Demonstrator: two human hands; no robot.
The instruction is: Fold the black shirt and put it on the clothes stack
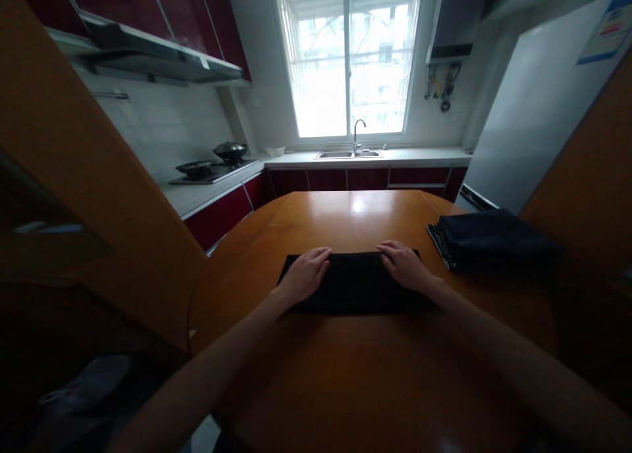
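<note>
A black cloth, folded into a long flat strip, lies across the middle of the round wooden table. My left hand lies flat on the cloth's left part with its fingers stretched forward. My right hand lies flat on the right part in the same way. Both palms press down on the fabric and neither hand grips anything.
A stack of folded dark clothes sits on the table's right side. Beyond the table are red cabinets, a stove with pans at left, a sink under the window, and a white fridge at right.
</note>
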